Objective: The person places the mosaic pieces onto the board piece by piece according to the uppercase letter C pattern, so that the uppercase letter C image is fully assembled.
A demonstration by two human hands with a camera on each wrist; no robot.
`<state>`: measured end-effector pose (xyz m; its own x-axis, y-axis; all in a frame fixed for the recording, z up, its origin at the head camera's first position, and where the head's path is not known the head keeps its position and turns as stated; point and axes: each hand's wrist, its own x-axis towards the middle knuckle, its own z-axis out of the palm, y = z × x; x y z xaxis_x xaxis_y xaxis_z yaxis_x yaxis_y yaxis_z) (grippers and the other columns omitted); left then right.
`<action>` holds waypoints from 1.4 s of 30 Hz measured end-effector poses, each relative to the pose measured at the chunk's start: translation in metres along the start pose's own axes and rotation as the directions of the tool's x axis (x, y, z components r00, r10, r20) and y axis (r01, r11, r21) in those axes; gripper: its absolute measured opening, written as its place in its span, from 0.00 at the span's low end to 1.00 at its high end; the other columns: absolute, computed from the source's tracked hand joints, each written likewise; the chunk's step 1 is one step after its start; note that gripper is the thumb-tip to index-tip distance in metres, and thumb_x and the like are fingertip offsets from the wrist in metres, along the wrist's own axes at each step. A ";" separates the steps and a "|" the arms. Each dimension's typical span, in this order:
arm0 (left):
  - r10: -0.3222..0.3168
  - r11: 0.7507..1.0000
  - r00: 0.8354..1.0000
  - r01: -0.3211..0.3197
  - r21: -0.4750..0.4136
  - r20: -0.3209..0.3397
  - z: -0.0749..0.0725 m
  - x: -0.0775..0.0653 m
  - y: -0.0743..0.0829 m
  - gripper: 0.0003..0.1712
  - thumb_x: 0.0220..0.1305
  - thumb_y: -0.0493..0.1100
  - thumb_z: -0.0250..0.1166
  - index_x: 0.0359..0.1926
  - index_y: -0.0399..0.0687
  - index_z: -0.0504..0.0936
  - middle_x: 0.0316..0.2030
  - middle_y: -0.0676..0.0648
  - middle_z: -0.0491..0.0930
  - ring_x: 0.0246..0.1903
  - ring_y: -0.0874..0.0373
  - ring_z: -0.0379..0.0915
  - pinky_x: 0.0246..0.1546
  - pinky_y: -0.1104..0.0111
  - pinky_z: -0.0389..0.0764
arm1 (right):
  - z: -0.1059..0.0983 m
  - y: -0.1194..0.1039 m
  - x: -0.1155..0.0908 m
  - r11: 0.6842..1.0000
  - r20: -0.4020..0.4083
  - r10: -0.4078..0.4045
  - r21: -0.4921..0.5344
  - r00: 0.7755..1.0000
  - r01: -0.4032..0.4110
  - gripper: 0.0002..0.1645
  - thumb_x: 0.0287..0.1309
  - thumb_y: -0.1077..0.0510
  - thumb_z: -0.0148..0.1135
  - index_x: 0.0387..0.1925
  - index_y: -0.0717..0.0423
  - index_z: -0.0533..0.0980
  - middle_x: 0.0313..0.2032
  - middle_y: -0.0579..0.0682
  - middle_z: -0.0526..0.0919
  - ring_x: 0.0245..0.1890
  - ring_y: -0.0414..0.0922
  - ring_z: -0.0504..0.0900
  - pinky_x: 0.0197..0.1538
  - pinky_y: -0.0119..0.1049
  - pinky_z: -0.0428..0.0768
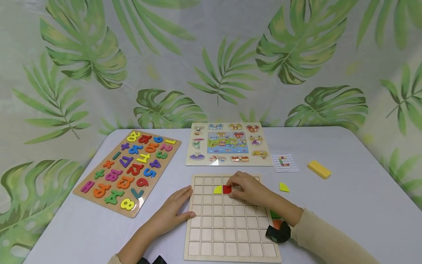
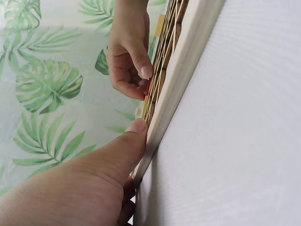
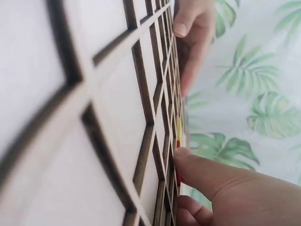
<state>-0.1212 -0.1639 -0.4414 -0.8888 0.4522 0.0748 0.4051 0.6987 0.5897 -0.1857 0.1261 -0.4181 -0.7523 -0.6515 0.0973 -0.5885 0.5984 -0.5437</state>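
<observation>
A wooden grid board (image 1: 226, 211) lies flat in front of me. In its second row from the far edge sits a yellow quarter-circle tile (image 1: 218, 190), and directly right of it is a red tile (image 1: 226, 189). My right hand (image 1: 249, 187) pinches the red tile between thumb and fingers at its cell. Along the board's left edge rests my left hand (image 1: 173, 209), fingers extended and thumb touching the rim. The left wrist view shows that thumb (image 2: 134, 134) against the board's edge; the undersides of the other fingers are hidden.
Beyond the board lies a picture puzzle (image 1: 227, 161); a number puzzle (image 1: 108, 167) is at left. On the right are a pattern card (image 1: 290, 167), a yellow block (image 1: 319, 169) and a loose yellow quarter-circle (image 1: 284, 187). Green (image 1: 275, 214) and orange (image 1: 277, 223) pieces show partly beneath my right forearm.
</observation>
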 end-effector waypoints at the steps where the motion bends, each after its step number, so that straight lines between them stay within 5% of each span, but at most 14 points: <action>1: 0.000 1.000 1.000 0.000 -0.001 -0.001 0.000 0.000 0.000 0.43 0.56 0.60 0.59 0.65 0.39 0.59 0.65 0.44 0.54 0.64 0.47 0.47 0.60 0.53 0.54 | -0.001 -0.001 -0.001 1.000 0.008 0.015 0.008 1.000 -0.015 0.17 0.53 0.51 0.63 0.45 0.50 0.76 0.40 0.42 0.74 0.40 0.39 0.70 0.44 0.37 0.72; 6: 0.004 1.000 1.000 -0.005 -0.016 -0.004 0.000 -0.001 0.000 0.43 0.56 0.58 0.60 0.65 0.39 0.59 0.65 0.44 0.54 0.64 0.47 0.47 0.60 0.53 0.54 | -0.013 -0.007 -0.008 0.992 0.033 0.080 0.095 0.996 -0.082 0.26 0.54 0.51 0.62 0.54 0.54 0.70 0.48 0.46 0.73 0.47 0.43 0.71 0.49 0.40 0.72; 10: 0.005 1.000 1.000 -0.005 -0.017 0.001 0.000 -0.001 0.001 0.43 0.56 0.58 0.60 0.65 0.39 0.59 0.65 0.44 0.54 0.64 0.47 0.47 0.60 0.53 0.54 | -0.031 -0.012 -0.019 0.984 -0.020 0.088 0.155 0.996 -0.084 0.29 0.55 0.50 0.61 0.57 0.55 0.67 0.52 0.49 0.71 0.51 0.48 0.70 0.50 0.45 0.71; 16: 0.001 1.000 1.000 -0.001 -0.008 0.006 0.000 0.001 0.001 0.42 0.56 0.58 0.59 0.65 0.39 0.58 0.66 0.44 0.54 0.64 0.48 0.47 0.60 0.54 0.54 | -0.053 0.001 -0.050 0.990 -0.154 0.118 0.094 0.981 -0.104 0.29 0.54 0.49 0.61 0.56 0.54 0.68 0.53 0.47 0.71 0.50 0.51 0.70 0.49 0.50 0.71; 22: 0.005 1.000 1.000 -0.005 -0.002 0.007 0.000 0.001 0.002 0.42 0.57 0.58 0.60 0.65 0.39 0.59 0.65 0.44 0.54 0.64 0.48 0.47 0.60 0.54 0.54 | -0.059 0.034 -0.084 0.974 -0.212 0.226 0.041 0.951 -0.222 0.30 0.53 0.49 0.63 0.55 0.57 0.69 0.52 0.52 0.72 0.48 0.53 0.71 0.47 0.52 0.72; 28: 0.010 1.000 1.000 -0.010 0.009 0.006 -0.001 0.000 0.002 0.42 0.56 0.58 0.60 0.65 0.39 0.59 0.65 0.44 0.54 0.64 0.48 0.47 0.60 0.54 0.54 | -0.057 0.057 -0.102 0.952 -0.203 0.303 0.019 0.931 -0.306 0.29 0.49 0.57 0.66 0.53 0.60 0.69 0.48 0.55 0.73 0.43 0.50 0.73 0.44 0.45 0.76; 34: 0.012 1.000 1.000 -0.012 0.002 0.008 -0.002 0.001 0.002 0.42 0.56 0.58 0.59 0.65 0.39 0.59 0.65 0.44 0.54 0.64 0.47 0.47 0.60 0.54 0.54 | -0.053 0.066 -0.104 0.949 -0.176 0.308 -0.015 0.935 -0.315 0.22 0.48 0.61 0.67 0.48 0.58 0.75 0.38 0.48 0.74 0.34 0.43 0.70 0.35 0.31 0.75; 42: 0.015 1.000 1.000 -0.015 0.006 0.005 -0.002 0.000 0.002 0.42 0.56 0.58 0.60 0.65 0.38 0.59 0.65 0.43 0.54 0.64 0.47 0.47 0.60 0.54 0.54 | -0.048 0.069 -0.101 0.946 -0.181 0.312 -0.036 0.933 -0.323 0.16 0.48 0.60 0.66 0.42 0.55 0.76 0.35 0.45 0.74 0.32 0.42 0.70 0.34 0.30 0.74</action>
<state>-0.1211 -0.1635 -0.4387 -0.8813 0.4657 0.0799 0.4200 0.6948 0.5838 -0.1646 0.2555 -0.4255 -0.9388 -0.3367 0.0725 -0.3243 0.7930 -0.5157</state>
